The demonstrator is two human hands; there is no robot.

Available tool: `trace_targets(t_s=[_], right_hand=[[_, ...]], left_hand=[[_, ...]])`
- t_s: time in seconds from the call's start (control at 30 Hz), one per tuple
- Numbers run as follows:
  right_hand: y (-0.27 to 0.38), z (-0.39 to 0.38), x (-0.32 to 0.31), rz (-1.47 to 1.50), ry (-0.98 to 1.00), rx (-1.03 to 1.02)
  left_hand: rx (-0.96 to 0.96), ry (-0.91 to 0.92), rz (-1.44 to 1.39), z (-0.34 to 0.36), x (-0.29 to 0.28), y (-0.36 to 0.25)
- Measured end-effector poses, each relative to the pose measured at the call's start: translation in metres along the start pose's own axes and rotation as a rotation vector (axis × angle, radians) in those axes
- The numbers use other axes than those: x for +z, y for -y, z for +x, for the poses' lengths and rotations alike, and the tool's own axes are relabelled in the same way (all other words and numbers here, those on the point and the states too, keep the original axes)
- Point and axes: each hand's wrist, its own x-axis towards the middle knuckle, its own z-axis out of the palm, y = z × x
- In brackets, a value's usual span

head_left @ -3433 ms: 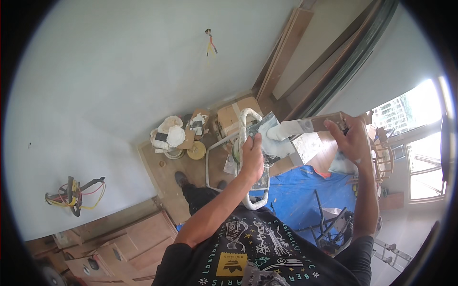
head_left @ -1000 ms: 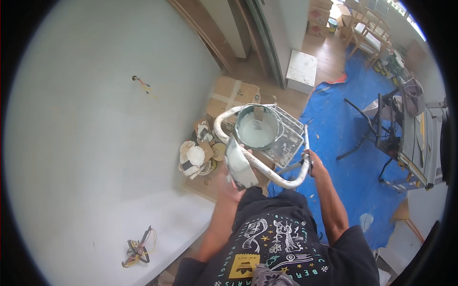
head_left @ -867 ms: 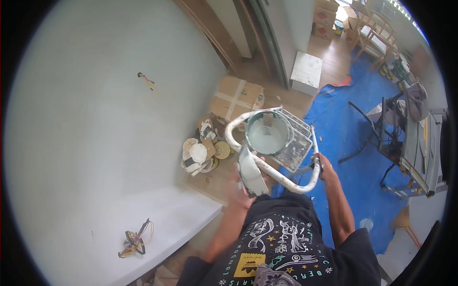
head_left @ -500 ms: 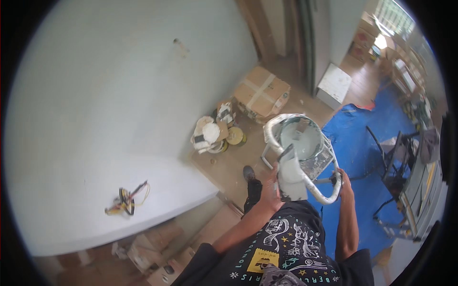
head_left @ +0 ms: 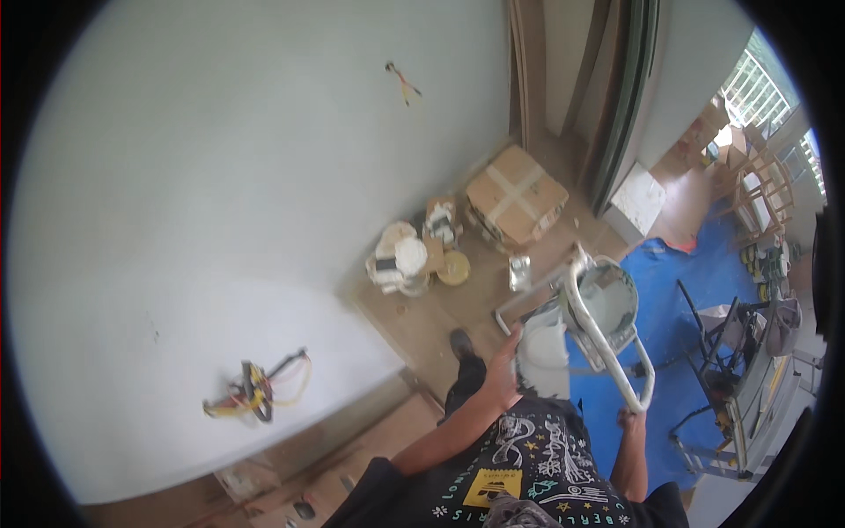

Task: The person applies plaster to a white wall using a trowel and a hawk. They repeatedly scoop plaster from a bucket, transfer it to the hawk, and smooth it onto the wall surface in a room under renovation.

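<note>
My left hand (head_left: 503,374) is closed on a wide flat putty board (head_left: 544,380) that carries a smear of white putty. My right hand (head_left: 631,424) grips the lower end of the white tubular rail (head_left: 613,363) of a paint-spattered step stool. On the stool rests a round bucket (head_left: 612,301) of pale, wet-looking putty, its rim crusted. The board overlaps part of the stool's frame, and the fingers behind both held things are partly hidden.
Against the wall sit a taped cardboard box (head_left: 518,195), an open bag of white material (head_left: 407,255) and a yellow-lidded tin (head_left: 453,268). Loose wires (head_left: 255,392) poke from the wall. Blue sheeting (head_left: 673,299) covers the floor at right, beside a dark folding frame (head_left: 731,352).
The stool with its bucket has shifted right and turned in my right hand's grip. A silvery packet on the floor has come into sight. My left hand still holds the putty board.
</note>
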Motion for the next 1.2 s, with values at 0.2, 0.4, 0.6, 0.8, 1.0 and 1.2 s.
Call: trace_targets(t_s=[0.2,0.4,0.6,0.8,1.0,1.2], right_hand=[[-0.095,-0.051,0.055,0.518,-0.454,0.481],[-0.144,-0.046,0.192,0.269,-0.105,0.577],[-0.205,0.018,0.308,-0.014,0.361,0.457],[-0.151,-0.110,0.489,-0.007,0.617,0.467],[-0.220,-0.054,0.497,-0.220,0.695,0.421],[-0.297,-0.020,0.495,-1.008,1.300,-0.645]], left_hand=[[0.214,-0.156,0.162,-0.043,-0.019,-0.127],[0.521,-0.156,0.258,-0.087,0.023,-0.208],[0.710,-0.323,0.251,-0.124,0.034,-0.221],[0.783,-0.241,0.127,-0.167,0.005,-0.226],[0.780,-0.348,0.152,-0.175,-0.012,-0.225],[0.855,-0.396,0.170,-0.176,-0.006,-0.232]])
